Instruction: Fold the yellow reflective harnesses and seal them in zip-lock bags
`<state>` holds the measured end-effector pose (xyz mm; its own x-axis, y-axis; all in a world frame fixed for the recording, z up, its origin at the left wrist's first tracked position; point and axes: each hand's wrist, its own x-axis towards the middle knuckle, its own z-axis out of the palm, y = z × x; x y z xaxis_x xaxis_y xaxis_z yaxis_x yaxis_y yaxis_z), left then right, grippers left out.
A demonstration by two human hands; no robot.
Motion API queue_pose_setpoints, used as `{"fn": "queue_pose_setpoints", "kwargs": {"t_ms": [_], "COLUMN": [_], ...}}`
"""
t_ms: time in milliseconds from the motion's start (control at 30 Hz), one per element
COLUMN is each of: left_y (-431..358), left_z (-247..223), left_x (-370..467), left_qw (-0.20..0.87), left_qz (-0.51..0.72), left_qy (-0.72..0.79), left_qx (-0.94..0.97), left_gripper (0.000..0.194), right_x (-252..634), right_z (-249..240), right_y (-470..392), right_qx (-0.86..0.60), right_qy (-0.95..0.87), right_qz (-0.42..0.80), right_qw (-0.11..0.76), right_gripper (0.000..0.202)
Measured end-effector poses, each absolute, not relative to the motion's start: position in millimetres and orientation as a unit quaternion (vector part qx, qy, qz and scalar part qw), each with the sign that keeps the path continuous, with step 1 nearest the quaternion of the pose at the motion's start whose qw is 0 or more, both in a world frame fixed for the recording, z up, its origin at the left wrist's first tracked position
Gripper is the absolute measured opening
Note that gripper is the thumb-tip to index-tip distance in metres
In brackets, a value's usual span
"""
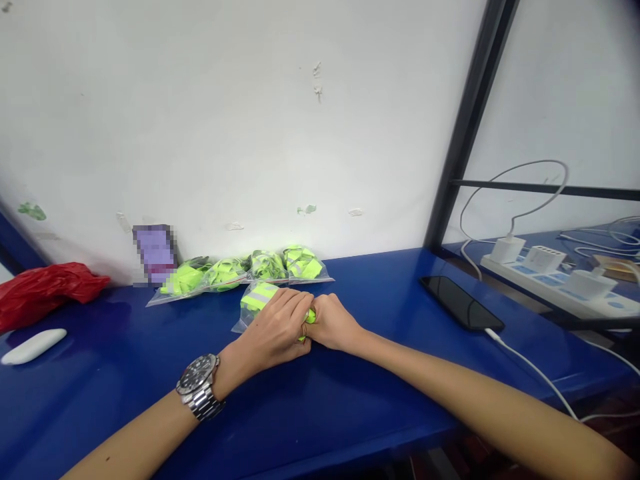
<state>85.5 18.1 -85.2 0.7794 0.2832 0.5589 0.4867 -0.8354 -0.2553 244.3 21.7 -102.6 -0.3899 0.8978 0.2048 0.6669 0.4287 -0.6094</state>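
We hold bagged neon bundle (259,299), left grip (283,323) and right grip (334,325) closed on it; four similar bags (226,272) lie along back edge of table (320,413).

The bagged bundle (257,298) is over the table (290,420), my left hand (283,323) across its top and my right hand (334,323) at its right end. Just behind the bagged bundle, four filled bags (225,272) lie in a row, with the wall (320,153) behind. Back and left of the bundle, an obscured upright item (156,253) stands near the wall. Well left of the bundle lie a plastic bag (53,288) and, nearer me, a mouse-like object (34,347). Right of the bundle, a phone (463,303) lies on the table, a cable (537,377) in its near end; farther right, a power strip (530,275) bears chargers (590,285).
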Motion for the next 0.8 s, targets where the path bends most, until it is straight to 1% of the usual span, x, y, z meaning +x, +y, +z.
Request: {"fn": "queue_pose_setpoints", "kwargs": {"t_ms": [67, 133, 267, 333, 467, 500, 567, 667, 700, 733, 800], "left_y": [17.8, 18.1, 22.5, 25.9, 30.5, 30.8, 30.8, 30.0, 29.4, 28.7, 26.5], "left_z": [-85.2, -86.2, -89.8, -90.9, -86.8, -84.6, -80.0, -75.0, -74.2, -73.6, -73.1], "left_x": [85.8, 86.7, 88.5, 87.5, 79.7, 77.1, 72.3, 67.9, 67.3, 67.2, 68.4], "left_qw": [0.179, 0.161, 0.153, 0.15, 0.125, 0.117, 0.103, 0.084, 0.079, 0.074, 0.066], "left_qz": [-0.279, -0.3, -0.326, -0.336, -0.338, -0.34, -0.35, -0.368, -0.369, -0.365, -0.352], "left_qy": [-0.204, -0.205, -0.195, -0.194, -0.204, -0.21, -0.227, -0.251, -0.256, -0.259, -0.253], "left_qx": [-0.921, -0.918, -0.912, -0.91, -0.91, -0.909, -0.903, -0.891, -0.89, -0.891, -0.899], "left_gripper": [0.049, 0.054, 0.06, 0.061, 0.062, 0.062, 0.062, 0.062, 0.062, 0.063, 0.064], "right_x": [241.8, 238.6, 235.6, 239.5, 256.4, 260.4, 266.1, 269.2, 269.8, 270.6, 273.0], "right_z": [-100.8, -99.9, -96.6, -91.3, -74.8, -71.2, -66.5, -64.5, -64.2, -63.9, -63.4], "right_y": [20.8, 19.7, 17.7, 16.9, 14.0, 12.7, 9.9, 6.8, 6.8, 7.6, 11.4], "right_qx": [-0.549, -0.588, -0.571, -0.524, -0.4, -0.38, -0.373, -0.417, -0.435, -0.45, -0.464], "right_qy": [-0.78, -0.758, -0.773, -0.801, -0.851, -0.854, -0.845, -0.801, -0.783, -0.767, -0.75], "right_qz": [0.146, 0.112, 0.079, 0.094, 0.202, 0.22, 0.21, 0.123, 0.092, 0.068, 0.069], "right_qw": [0.262, 0.258, 0.265, 0.274, 0.274, 0.28, 0.32, 0.412, 0.435, 0.453, 0.466], "right_gripper": [0.022, 0.022, 0.014, 0.014, 0.028, 0.03, 0.028, 0.027, 0.03, 0.039, 0.064]}}
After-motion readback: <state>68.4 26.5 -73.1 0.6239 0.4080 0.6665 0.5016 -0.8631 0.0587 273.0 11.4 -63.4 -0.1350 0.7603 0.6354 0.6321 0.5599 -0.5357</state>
